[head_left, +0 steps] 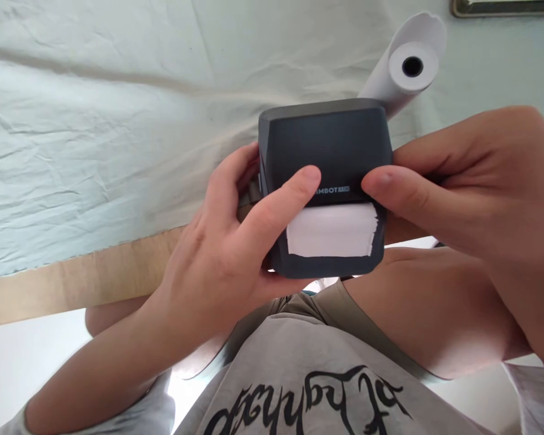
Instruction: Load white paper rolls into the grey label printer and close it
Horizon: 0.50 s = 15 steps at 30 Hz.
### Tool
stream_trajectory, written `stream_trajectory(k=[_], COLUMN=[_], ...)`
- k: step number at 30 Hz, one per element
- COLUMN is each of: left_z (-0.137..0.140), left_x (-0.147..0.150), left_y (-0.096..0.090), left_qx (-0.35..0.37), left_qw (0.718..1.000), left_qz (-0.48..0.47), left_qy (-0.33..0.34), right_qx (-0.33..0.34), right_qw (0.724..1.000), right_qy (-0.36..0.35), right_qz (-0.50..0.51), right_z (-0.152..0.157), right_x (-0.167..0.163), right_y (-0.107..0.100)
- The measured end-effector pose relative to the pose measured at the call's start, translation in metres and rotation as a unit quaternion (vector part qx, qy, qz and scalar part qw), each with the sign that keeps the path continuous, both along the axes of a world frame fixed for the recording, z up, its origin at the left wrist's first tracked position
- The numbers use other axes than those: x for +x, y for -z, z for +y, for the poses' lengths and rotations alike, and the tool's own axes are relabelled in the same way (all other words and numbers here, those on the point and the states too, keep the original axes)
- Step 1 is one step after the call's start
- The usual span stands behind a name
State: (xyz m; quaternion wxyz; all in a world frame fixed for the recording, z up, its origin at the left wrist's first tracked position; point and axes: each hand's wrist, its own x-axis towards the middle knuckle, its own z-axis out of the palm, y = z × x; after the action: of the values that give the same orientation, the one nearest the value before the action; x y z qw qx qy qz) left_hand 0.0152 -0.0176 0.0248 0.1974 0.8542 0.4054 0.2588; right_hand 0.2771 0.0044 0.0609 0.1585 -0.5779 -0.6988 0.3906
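Note:
Between my two hands I hold a small dark label printer (326,145) with rounded corners and light lettering on its lid. White paper (333,232) with a ragged right edge shows on the side of it nearest my body. My left hand (231,235) wraps its left side, the thumb lying across the lid and partly over the lettering. My right hand (462,175) pinches the right edge, thumb on top and the fingers mostly hidden. Just behind the printer a white paper roll (381,84) with a black core lies on the cloth, its outer end loose.
A wrinkled pale cloth (95,133) covers the table, whose bare wooden edge (81,281) runs along the near side. At the top right corner part of a dark-rimmed metallic object (508,7) shows. My legs and shirt are below the table edge.

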Motion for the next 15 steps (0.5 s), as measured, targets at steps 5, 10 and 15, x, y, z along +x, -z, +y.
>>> stream_trajectory(k=[5,10,15], left_z=[0.001,0.005,-0.001], left_x=[0.001,0.001,0.004], left_y=[-0.002,-0.002,0.006], left_qx=[-0.013,0.003,0.042], left_qw=[1.0,0.999,0.999], left_qz=[0.001,0.027,0.005], left_qy=[0.001,0.018,-0.001], right_qx=[0.027,-0.022,0.024], right_qw=[0.999,0.999,0.999], right_qy=[-0.007,-0.025,-0.002], right_qz=[0.025,0.042,0.044], right_z=[-0.001,0.004,0.002], right_x=[0.003,0.01,0.008], right_y=[0.004,0.009,0.01])
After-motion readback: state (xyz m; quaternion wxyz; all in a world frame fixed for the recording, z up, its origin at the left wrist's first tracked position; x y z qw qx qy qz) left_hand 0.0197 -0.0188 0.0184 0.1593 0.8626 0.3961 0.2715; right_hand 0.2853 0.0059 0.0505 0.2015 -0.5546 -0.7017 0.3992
